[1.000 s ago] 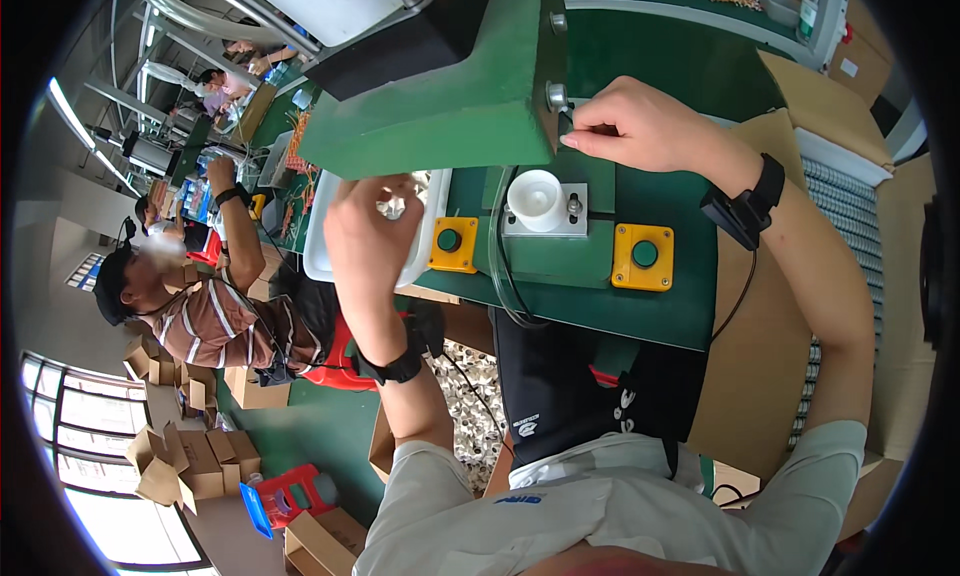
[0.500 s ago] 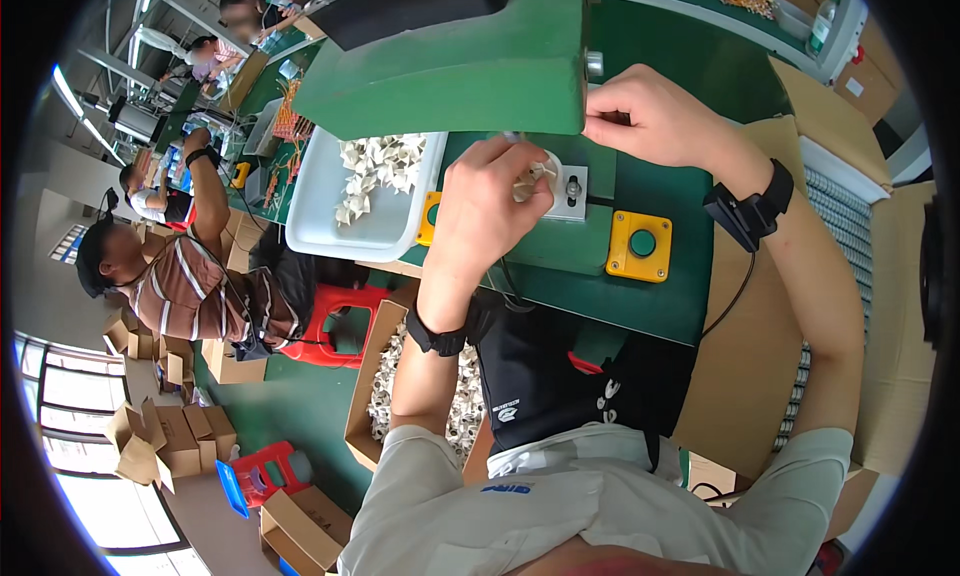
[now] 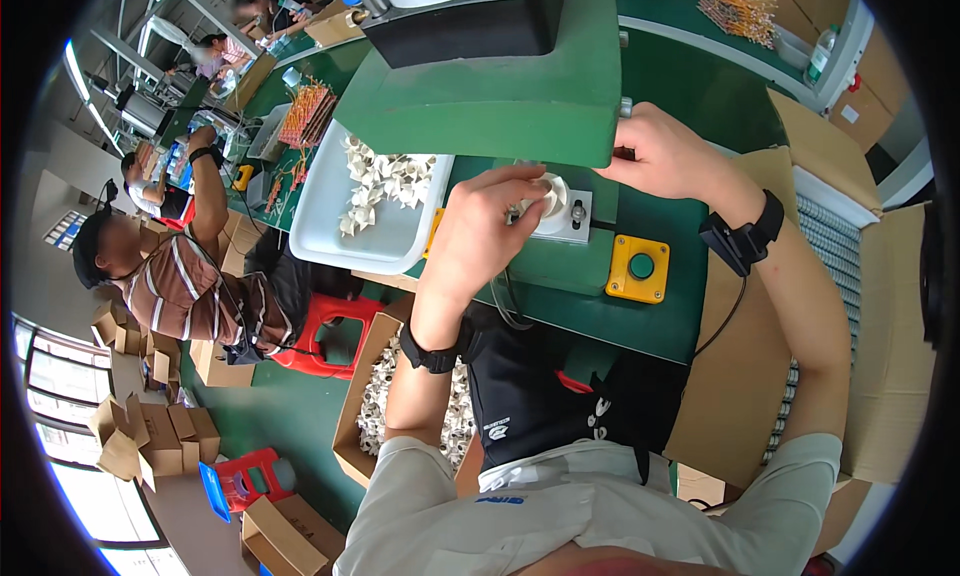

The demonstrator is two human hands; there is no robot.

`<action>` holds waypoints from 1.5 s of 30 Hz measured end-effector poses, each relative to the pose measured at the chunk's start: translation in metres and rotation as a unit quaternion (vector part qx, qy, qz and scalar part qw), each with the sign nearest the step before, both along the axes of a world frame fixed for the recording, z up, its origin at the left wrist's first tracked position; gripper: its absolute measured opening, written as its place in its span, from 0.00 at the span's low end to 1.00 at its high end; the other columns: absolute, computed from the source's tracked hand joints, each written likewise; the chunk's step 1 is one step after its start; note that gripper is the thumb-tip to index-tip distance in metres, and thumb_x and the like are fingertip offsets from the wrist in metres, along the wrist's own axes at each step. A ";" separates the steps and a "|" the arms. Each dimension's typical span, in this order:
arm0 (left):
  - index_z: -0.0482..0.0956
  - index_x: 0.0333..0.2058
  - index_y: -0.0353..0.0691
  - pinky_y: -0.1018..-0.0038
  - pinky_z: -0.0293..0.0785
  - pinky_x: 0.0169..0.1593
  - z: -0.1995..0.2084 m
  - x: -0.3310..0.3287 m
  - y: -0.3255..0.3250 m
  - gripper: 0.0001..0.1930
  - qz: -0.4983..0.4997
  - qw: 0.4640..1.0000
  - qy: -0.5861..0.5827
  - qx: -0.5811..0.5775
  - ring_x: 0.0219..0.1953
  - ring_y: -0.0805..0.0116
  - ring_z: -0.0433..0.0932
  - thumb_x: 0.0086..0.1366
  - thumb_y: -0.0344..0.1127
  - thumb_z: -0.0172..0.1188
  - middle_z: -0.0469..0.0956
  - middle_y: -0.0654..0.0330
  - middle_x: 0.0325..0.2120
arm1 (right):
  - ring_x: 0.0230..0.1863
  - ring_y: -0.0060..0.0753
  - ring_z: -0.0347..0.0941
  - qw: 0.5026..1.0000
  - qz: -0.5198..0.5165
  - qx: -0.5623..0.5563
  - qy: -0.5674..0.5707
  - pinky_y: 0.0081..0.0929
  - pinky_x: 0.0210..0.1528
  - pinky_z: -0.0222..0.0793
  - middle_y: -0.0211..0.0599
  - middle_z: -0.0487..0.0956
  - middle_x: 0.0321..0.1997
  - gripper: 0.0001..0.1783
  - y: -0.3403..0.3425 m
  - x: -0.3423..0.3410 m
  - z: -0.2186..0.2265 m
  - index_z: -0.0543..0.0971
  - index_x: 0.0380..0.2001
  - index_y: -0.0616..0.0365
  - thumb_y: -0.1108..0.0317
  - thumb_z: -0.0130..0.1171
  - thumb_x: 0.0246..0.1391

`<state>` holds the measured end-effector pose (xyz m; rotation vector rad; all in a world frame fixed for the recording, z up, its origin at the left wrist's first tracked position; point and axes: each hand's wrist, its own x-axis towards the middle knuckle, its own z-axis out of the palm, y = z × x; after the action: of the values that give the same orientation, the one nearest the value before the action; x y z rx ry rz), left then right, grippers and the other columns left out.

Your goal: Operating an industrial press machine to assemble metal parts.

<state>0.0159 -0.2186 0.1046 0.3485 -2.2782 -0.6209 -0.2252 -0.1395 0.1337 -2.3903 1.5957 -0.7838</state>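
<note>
A white part (image 3: 548, 194) is pinched in the fingers of the left hand (image 3: 487, 226) and seated on the grey fixture (image 3: 572, 219) under the green press (image 3: 500, 86). The right hand (image 3: 668, 156) is closed on a knob at the press's edge. Loading seems under way; careful alignment is called for next.

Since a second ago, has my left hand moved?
Yes. The left hand went from the white tray rightward to the white round part on the green machine.

One white tray (image 3: 330, 238), one yellow button box (image 3: 639, 268), two red stools (image 3: 322, 328), two wristbands (image 3: 432, 356).
</note>
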 end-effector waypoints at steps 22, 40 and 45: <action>0.76 0.31 0.38 0.64 0.77 0.36 -0.022 0.070 0.021 0.06 0.260 0.920 -0.266 -0.126 0.35 0.56 0.81 0.54 0.30 0.60 0.81 0.58 0.39 | 0.22 0.34 0.73 0.860 -0.008 0.465 0.209 0.28 0.24 0.65 0.33 0.76 0.19 0.26 0.011 0.010 -0.005 0.78 0.20 0.58 0.44 0.73 0.41; 0.80 0.38 0.42 0.60 0.78 0.34 0.004 0.029 0.029 0.14 0.170 0.971 -0.049 0.163 0.31 0.51 0.82 0.57 0.43 0.64 0.82 0.52 0.24 | 0.20 0.26 0.66 0.851 -0.044 0.215 -0.477 0.22 0.20 0.59 0.33 0.74 0.24 0.19 -0.035 0.034 0.001 0.75 0.38 0.58 0.51 0.49 0.66; 0.81 0.40 0.40 0.63 0.78 0.36 -0.061 0.195 0.046 0.16 0.384 0.897 -0.218 0.002 0.30 0.53 0.82 0.57 0.43 0.67 0.82 0.54 0.26 | 0.23 0.27 0.67 0.818 0.112 0.188 -0.531 0.22 0.23 0.61 0.36 0.74 0.27 0.21 -0.050 0.066 0.011 0.73 0.37 0.59 0.50 0.44 0.67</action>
<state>0.2109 -0.1728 0.0439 1.4195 -2.2665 -0.1311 -0.1596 -0.1892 0.1451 -1.3363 0.8433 -1.2649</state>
